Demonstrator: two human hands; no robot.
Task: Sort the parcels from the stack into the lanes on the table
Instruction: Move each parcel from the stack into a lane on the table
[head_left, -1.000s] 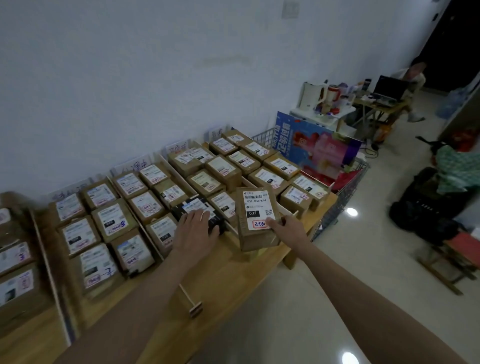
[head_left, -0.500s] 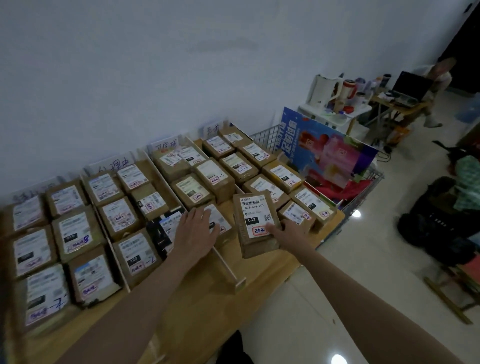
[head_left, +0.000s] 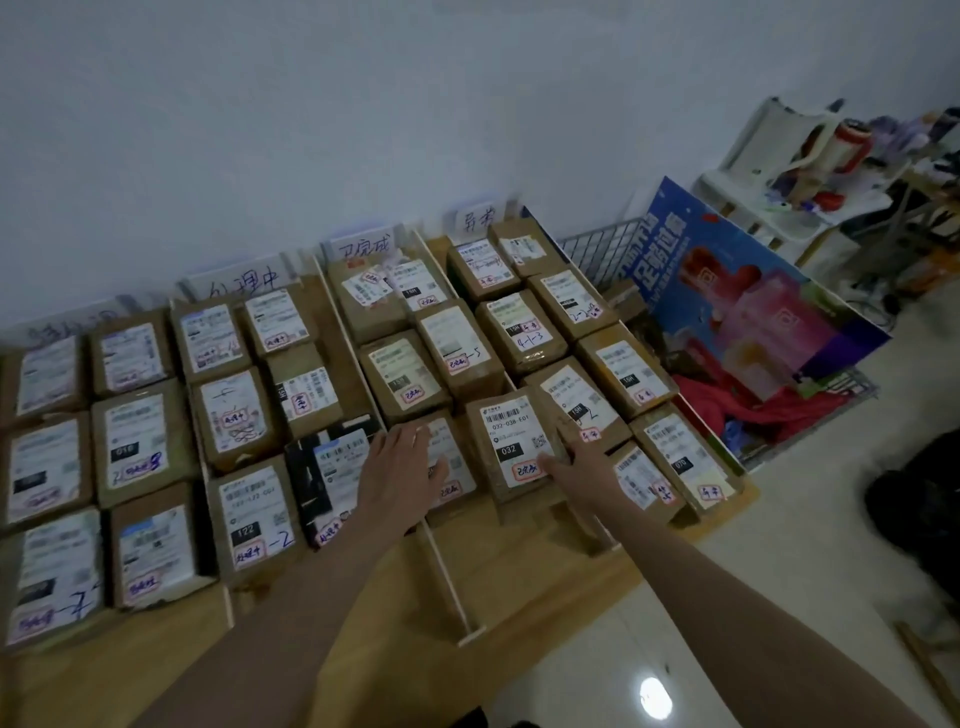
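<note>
A wooden tabletop (head_left: 519, 582) is set against a plain pale wall (head_left: 363, 104) and is divided into lanes by thin white strips (head_left: 447, 566). Handwritten cards (head_left: 363, 248) are propped at the far end of the lanes. The lanes are filled with rows of brown cardboard parcels bearing white labels; one black parcel (head_left: 322, 483) is seen in the second lane from the left.

The parcel marked 032 (head_left: 514, 452) is found at the near end of the third lane, lying flat with its label up. It is touched by the right hand (head_left: 576, 462), whose fingers are laid against its right side and near corner; whether they are curled round the edge cannot be told, the view being blurred. The left hand (head_left: 400, 473) is rested palm down, fingers straight and spread, on the neighbouring parcel (head_left: 452, 478) just left of it.

To the right of the tabletop, a wire basket (head_left: 602, 249) is observed holding a blue and pink poster board (head_left: 753, 312) and red cloth (head_left: 769, 410). Beyond it, a white stand (head_left: 769, 182) cluttered with small objects is noted. The floor (head_left: 779, 545) is of pale glossy tile, with a lamp reflection (head_left: 655, 699) near the lower edge.
</note>
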